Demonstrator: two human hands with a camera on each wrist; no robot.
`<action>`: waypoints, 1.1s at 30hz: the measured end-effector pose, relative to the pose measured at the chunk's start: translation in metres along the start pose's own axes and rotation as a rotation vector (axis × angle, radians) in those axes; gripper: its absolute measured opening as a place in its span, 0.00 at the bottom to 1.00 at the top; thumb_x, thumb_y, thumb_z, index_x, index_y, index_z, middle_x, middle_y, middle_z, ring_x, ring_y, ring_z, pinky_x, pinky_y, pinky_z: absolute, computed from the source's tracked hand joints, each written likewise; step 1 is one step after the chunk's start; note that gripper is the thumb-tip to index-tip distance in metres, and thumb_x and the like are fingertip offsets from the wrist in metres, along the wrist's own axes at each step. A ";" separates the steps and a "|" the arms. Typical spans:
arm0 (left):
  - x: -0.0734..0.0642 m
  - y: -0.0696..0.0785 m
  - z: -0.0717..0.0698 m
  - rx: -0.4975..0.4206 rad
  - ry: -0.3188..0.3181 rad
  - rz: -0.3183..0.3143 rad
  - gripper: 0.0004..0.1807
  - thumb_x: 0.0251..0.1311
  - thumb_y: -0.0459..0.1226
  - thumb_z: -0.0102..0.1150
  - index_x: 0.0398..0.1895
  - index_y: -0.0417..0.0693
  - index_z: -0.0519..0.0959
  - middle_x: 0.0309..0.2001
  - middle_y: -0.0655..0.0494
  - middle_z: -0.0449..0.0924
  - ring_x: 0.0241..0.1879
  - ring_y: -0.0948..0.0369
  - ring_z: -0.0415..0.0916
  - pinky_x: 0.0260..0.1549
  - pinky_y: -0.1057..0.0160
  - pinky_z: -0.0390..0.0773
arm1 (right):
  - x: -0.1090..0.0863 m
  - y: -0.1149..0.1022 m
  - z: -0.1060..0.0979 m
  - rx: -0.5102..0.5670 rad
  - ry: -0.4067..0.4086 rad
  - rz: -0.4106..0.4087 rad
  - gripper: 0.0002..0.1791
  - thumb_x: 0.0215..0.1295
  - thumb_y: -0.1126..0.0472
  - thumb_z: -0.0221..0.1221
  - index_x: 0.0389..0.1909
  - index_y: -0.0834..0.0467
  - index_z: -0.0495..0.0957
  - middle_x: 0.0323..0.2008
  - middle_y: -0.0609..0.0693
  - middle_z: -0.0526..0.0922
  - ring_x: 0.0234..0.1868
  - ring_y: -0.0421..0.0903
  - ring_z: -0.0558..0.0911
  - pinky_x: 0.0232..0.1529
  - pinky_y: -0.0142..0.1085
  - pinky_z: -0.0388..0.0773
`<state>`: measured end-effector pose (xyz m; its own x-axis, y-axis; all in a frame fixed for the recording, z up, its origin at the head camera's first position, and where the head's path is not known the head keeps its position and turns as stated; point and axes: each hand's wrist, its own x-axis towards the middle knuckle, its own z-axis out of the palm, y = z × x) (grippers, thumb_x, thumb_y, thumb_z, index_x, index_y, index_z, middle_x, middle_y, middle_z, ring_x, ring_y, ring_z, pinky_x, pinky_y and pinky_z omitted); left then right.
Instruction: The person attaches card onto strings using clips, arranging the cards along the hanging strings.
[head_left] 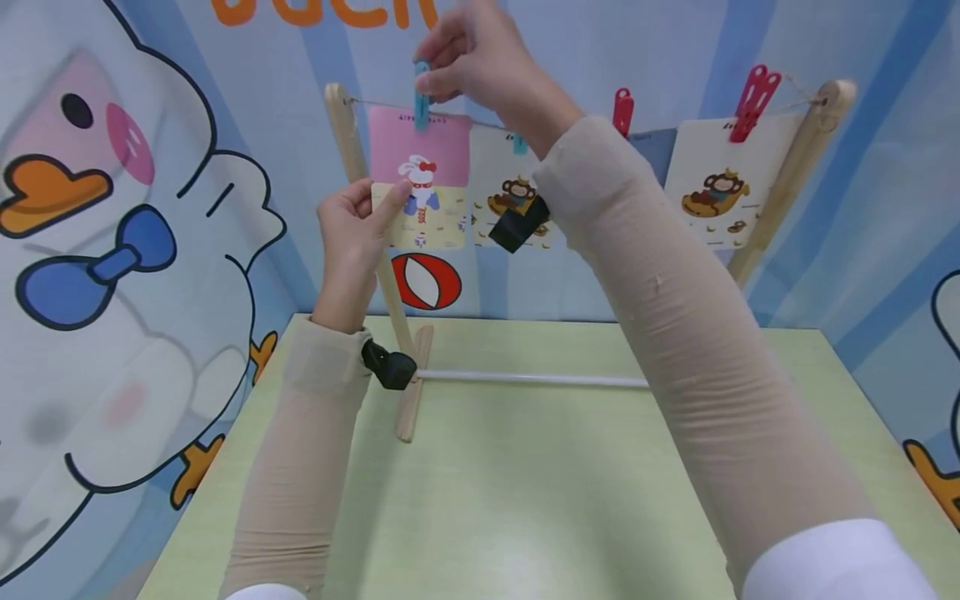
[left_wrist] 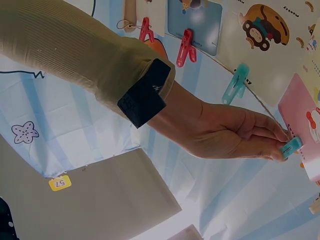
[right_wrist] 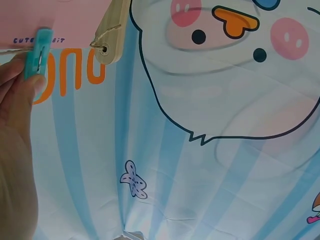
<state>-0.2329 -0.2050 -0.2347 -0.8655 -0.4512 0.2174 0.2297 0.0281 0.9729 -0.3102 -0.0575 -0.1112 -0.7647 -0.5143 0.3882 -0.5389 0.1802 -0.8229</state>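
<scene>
A pink and yellow card (head_left: 442, 154) with a white rabbit hangs at the left end of a string (head_left: 360, 102). My left hand (head_left: 351, 250) holds the card by its left edge, thumb across the front and the other fingers behind. Above it, my right hand (head_left: 483, 67) pinches a teal clothespin (head_left: 422, 104) between thumb and fingers. The clothespin's lower end overlaps the card's top edge at the string, as the right wrist view also shows with the card's lettering (right_wrist: 40, 40) beside it. My left hand is out of the left wrist view.
Monkey cards (head_left: 738, 179) and a blue card (head_left: 654, 154) hang farther right, with red clothespins (head_left: 623, 112) and another teal clothespin (left_wrist: 236, 85). Wooden posts (head_left: 348, 142) carry the string. A white rod (head_left: 525, 378) runs low above the pale green table (head_left: 510, 483).
</scene>
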 end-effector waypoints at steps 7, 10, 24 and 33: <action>0.001 -0.001 0.001 0.002 0.002 -0.001 0.27 0.42 0.51 0.68 0.45 0.45 0.80 0.37 0.49 0.82 0.36 0.55 0.81 0.38 0.65 0.78 | -0.003 -0.003 0.000 0.010 -0.012 0.040 0.15 0.59 0.64 0.60 0.46 0.61 0.73 0.39 0.52 0.75 0.41 0.46 0.77 0.46 0.30 0.73; 0.002 -0.001 0.002 0.005 0.005 -0.010 0.28 0.42 0.51 0.68 0.45 0.46 0.80 0.38 0.49 0.82 0.36 0.56 0.81 0.38 0.65 0.78 | -0.005 -0.003 0.000 0.012 -0.012 0.044 0.15 0.59 0.64 0.59 0.47 0.62 0.73 0.38 0.53 0.75 0.41 0.47 0.77 0.46 0.30 0.73; 0.001 -0.004 0.007 -0.022 -0.005 0.012 0.26 0.42 0.50 0.68 0.44 0.45 0.80 0.37 0.49 0.82 0.36 0.55 0.81 0.37 0.65 0.79 | -0.003 0.001 -0.004 0.015 -0.037 0.040 0.15 0.59 0.65 0.59 0.47 0.63 0.73 0.38 0.53 0.76 0.40 0.47 0.77 0.46 0.32 0.73; 0.003 -0.005 0.006 -0.022 -0.006 0.037 0.27 0.42 0.50 0.68 0.44 0.45 0.80 0.37 0.49 0.82 0.35 0.55 0.81 0.37 0.64 0.79 | -0.004 -0.001 -0.006 -0.027 -0.099 0.038 0.19 0.61 0.62 0.58 0.52 0.62 0.73 0.44 0.54 0.75 0.44 0.47 0.75 0.49 0.31 0.71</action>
<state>-0.2394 -0.2012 -0.2384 -0.8588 -0.4452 0.2534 0.2709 0.0251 0.9623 -0.3086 -0.0500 -0.1098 -0.7470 -0.5867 0.3128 -0.5205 0.2233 -0.8241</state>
